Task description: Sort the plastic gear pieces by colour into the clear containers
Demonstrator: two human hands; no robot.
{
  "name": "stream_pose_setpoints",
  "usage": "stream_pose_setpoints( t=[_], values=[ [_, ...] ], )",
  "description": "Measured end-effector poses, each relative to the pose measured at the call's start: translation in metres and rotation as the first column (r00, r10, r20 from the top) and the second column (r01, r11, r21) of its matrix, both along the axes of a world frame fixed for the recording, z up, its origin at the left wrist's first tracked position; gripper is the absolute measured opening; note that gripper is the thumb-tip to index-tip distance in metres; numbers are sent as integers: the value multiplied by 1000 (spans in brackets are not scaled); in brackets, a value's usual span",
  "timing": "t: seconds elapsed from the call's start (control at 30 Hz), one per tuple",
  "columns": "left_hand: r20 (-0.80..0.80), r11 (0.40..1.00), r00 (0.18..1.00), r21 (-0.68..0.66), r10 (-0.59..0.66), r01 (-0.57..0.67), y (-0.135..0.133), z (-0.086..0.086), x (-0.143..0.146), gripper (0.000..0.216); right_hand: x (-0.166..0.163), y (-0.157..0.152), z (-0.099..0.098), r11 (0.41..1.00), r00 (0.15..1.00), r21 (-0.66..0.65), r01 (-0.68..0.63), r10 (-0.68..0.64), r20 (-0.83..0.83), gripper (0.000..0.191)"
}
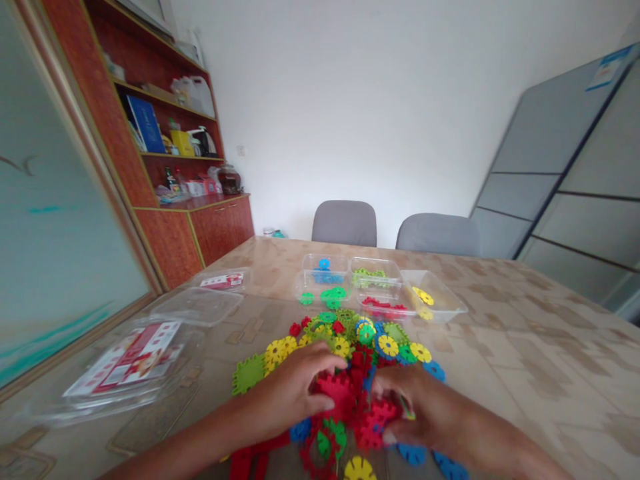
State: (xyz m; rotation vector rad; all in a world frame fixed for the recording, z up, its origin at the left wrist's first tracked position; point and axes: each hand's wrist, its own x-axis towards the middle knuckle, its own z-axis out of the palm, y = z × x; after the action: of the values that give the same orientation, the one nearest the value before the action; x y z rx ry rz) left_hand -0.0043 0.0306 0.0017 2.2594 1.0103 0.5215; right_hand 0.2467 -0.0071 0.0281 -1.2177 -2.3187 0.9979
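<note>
Nearest me: a yellow disc (359, 469). I see the left hand (304, 381) gripping a red square (339, 395), the right hand (419, 403) pinching red pieces (373, 425) just rightward.

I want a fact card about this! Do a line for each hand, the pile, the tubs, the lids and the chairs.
Left hand: holding a red piece
Right hand: holding a second red piece
Pile: red, yellow, green and blue, on the table
Tubs: five, clear, beyond the pile
Lids: clear, left of the pile
Chairs: two, grey, across the table
</note>
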Motion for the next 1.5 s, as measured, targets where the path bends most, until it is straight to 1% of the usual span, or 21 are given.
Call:
stream_pose_setpoints(
  t=[0.07, 0.1, 0.17, 0.23, 0.33, 0.4, 0.47, 0.53, 0.63, 0.73, 0.83, 0.97, 1.07, 1.17, 1.23, 1.3, 1.37, 1.5],
  values=[
    [52, 998, 999, -62, 1, 2, 0, 2, 1, 43, -7, 3, -9, 1000, 999, 20, 12, -12, -39, 16],
    [79, 995, 997, -95, -5, 12, -1, 2, 2, 42, -10, 4, -15, 999, 998, 46, 28, -25, -52, 17],
    [152, 985, 988, -167, -25, 51, -1, 3, 2, 47, -15, 8, -27, 994, 997, 93, 53, -47, -68, 22],
    [234, 963, 970, -244, -57, 116, 0, 4, 1, 52, -18, 10, -36, 993, 995, 100, 69, -62, -72, 30],
    [316, 923, 945, -333, -86, 195, -1, 3, 1, 54, -21, 9, -40, 992, 994, 96, 80, -72, -87, 39],
    [318, 911, 944, -359, -84, 202, -2, 3, 1, 56, -22, 8, -41, 990, 992, 119, 74, -62, -107, 39],
    [305, 911, 950, -368, -69, 185, -4, 2, 2, 56, -23, 6, -41, 990, 991, 130, 58, -42, -125, 35],
    [294, 920, 955, -361, -41, 151, -5, 1, 3, 53, -24, 5, -40, 991, 991, 124, 56, -40, -127, 29],
    [269, 945, 963, -313, -12, 99, -6, 2, 4, 44, -26, 3, -36, 991, 989, 108, 78, -63, -136, 27],
    [237, 958, 970, -264, -47, 112, -4, 6, 2, 43, -27, 2, -28, 997, 983, 44, 57, -48, -177, 22],
    [192, 974, 978, -197, -78, 116, -2, 12, -3, 48, -23, 4, -20, 998, 971, 11, 60, -56, -230, 19],
    [148, 989, 988, -137, -33, 54, 2, 17, -10, 47, -7, 18, -13, 994, 927, -63, 90, -107, -360, 24],
    [158, 992, 987, -120, -27, 47, 7, 18, -13, 39, 12, 37, -5, 981, 885, -77, 180, -196, -422, 36],
    [168, 996, 985, -71, -41, 53, 12, 18, -15, 32, 31, 60, 8, 943, 861, -52, 330, -323, -394, 44],
    [163, 998, 986, -46, -44, 53, 15, 18, -15, 29, 41, 77, 16, 892, 825, -26, 451, -428, -368, 46],
    [160, 998, 986, -35, -42, 49, 18, 18, -15, 27, 47, 96, 21, 839, 787, 4, 545, -510, -347, 45],
    [161, 998, 986, -30, -41, 47, 21, 17, -16, 25, 48, 116, 19, 806, 766, 28, 592, -551, -331, 42],
    [154, 999, 987, -11, -44, 46, 25, 14, -18, 22, 38, 151, 6, 765, 755, 86, 639, -602, -262, 33]
  ],
)
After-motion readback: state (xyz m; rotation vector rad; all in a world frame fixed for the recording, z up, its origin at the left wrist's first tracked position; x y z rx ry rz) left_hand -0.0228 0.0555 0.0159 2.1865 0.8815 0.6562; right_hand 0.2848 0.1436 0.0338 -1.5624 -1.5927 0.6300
